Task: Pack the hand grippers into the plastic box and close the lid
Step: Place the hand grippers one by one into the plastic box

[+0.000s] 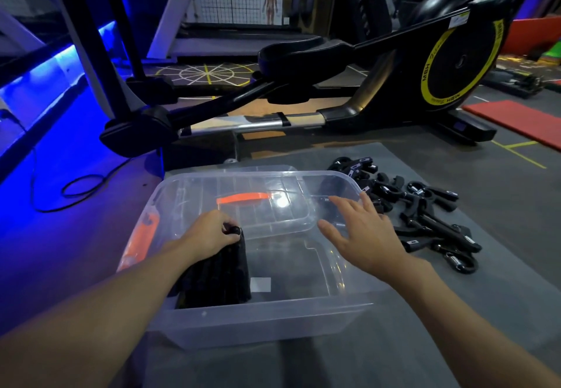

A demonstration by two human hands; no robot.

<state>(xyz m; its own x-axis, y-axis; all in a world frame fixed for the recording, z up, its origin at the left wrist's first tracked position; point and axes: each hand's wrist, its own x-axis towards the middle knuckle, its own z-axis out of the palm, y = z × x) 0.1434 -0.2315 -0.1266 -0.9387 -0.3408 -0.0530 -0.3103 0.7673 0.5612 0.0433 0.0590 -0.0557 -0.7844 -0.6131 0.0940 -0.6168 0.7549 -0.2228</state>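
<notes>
Boxed hand grippers (218, 275) beneath left grip (208, 231)

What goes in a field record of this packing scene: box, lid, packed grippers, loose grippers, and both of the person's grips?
box: plastic box, clear, open, on the grey mat
lid: lid off, orange handle, seen through the box
packed: stack of hand grippers, black, at the box's left end
loose: pile of hand grippers on the mat, right of the box
left grip: holds the stack's top
right grip: open, fingers spread, over the box
</notes>
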